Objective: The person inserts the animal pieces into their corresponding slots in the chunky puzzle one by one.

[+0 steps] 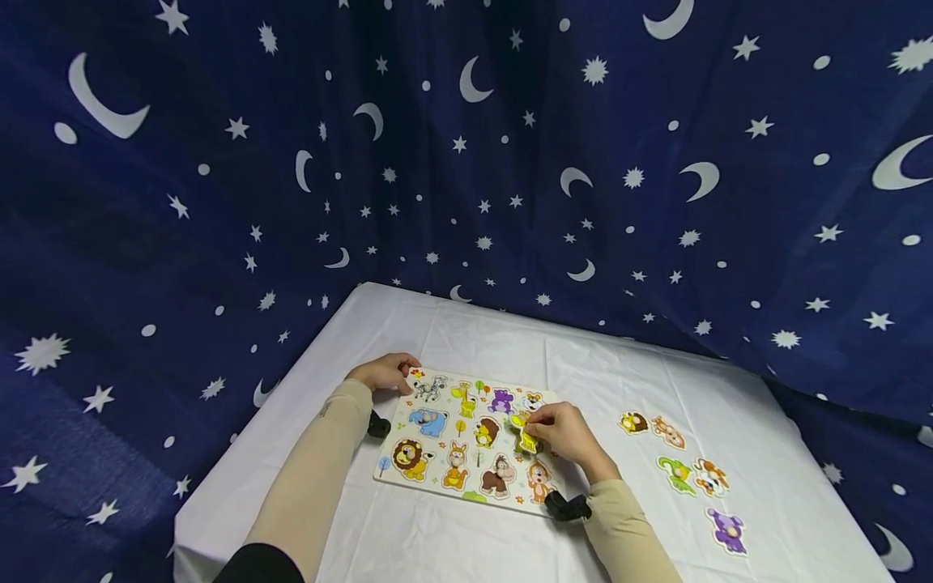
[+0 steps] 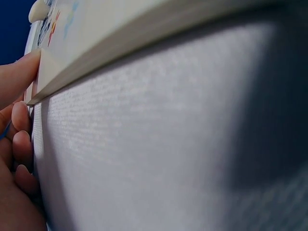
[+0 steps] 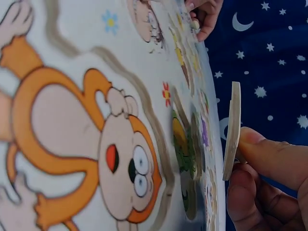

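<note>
A wooden animal puzzle board [image 1: 440,447] lies on the white-covered table. My left hand [image 1: 382,372] grips its far left corner; in the left wrist view the thumb [image 2: 21,74] presses on the top face and the other fingers curl by the edge. With fingertips and thumb, my right hand [image 1: 572,437] pinches a yellow giraffe puzzle piece [image 1: 525,441] over the right part of the board. That piece [image 3: 232,132] appears edge-on in the right wrist view, raised off the board. Below it, nearer me, is the monkey picture [image 1: 539,482].
Right of the board lie several loose pieces: a hedgehog [image 1: 633,423], a monkey [image 1: 668,432], a green crocodile [image 1: 677,475], an orange-and-white animal [image 1: 710,478] and a purple hippo [image 1: 726,532]. A dark blue curtain [image 1: 452,162] with moons and stars hangs behind the table [image 1: 466,324].
</note>
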The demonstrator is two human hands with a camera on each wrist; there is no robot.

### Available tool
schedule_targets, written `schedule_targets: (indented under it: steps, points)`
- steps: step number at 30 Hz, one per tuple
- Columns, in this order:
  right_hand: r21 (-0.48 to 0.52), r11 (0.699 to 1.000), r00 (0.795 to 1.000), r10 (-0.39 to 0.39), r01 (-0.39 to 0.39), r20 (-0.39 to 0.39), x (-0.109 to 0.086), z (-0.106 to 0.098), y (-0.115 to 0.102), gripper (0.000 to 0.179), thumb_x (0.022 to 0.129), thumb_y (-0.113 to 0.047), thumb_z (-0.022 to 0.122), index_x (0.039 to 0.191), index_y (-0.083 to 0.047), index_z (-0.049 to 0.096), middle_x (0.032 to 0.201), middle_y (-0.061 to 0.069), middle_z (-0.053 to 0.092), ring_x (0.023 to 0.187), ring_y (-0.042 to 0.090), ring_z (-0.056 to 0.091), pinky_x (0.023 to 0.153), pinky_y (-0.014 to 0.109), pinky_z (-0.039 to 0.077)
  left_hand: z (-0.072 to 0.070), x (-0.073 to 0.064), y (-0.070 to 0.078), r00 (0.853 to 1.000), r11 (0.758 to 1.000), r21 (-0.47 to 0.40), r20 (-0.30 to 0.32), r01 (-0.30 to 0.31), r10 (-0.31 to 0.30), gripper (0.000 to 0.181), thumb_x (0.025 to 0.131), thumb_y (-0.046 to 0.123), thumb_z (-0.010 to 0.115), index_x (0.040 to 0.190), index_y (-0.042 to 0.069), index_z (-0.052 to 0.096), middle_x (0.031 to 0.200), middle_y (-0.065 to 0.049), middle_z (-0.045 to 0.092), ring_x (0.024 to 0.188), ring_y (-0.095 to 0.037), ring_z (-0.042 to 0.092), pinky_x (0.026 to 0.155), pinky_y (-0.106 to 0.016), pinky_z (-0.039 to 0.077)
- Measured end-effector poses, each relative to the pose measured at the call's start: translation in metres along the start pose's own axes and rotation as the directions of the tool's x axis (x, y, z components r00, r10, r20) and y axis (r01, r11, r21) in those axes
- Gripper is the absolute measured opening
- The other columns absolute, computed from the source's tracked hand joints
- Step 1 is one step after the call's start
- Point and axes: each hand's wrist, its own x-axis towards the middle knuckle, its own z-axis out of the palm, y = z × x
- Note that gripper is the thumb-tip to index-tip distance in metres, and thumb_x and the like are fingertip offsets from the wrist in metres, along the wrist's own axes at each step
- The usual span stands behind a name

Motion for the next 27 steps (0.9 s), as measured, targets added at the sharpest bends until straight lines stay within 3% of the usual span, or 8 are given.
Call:
schedule_targets:
  steps: [7,14,27]
  points:
    - [-0.021,0.999,0.999,0.032,-0.032,-0.016,0.005,0.004,-0.003,0.004,0.087,-0.008,0.074,0.087,-0.005,0.077,0.076,0.005,0.071,0.048,0.006,0.048,0.041,0.024,0.042,0.0,0.001,-0.002,1.0,1.0,-0.026,0.003,0.003,-0.003,0.054,0.076,-0.009,0.076,0.126,0.003,0.057,0.091,-0.004,0.041,0.09,-0.02,0.042,0.084,-0.034,0.033]
    - [-0.056,0.998,0.999,-0.002,0.0,-0.038,0.014,0.01,-0.007,0.005,0.086,-0.008,0.076,0.084,-0.004,0.078,0.082,0.006,0.074,0.065,0.005,0.058,0.059,0.022,0.048,0.001,-0.001,-0.003,1.0,1.0,-0.009,-0.008,0.001,-0.001,0.053,0.077,-0.008,0.076,0.126,0.004,0.058,0.089,-0.003,0.039,0.088,-0.02,0.041,0.084,-0.035,0.031]
    - [-0.011,1.0,1.0,-0.02,0.02,-0.016,0.032,0.021,-0.013,0.004,0.087,-0.004,0.074,0.084,-0.003,0.077,0.082,0.007,0.073,0.068,0.008,0.061,0.062,0.023,0.05,0.003,-0.004,0.0,1.0,1.0,-0.015,-0.018,0.02,-0.02,0.051,0.078,-0.008,0.075,0.125,0.004,0.059,0.091,-0.003,0.04,0.091,-0.019,0.042,0.084,-0.034,0.032]
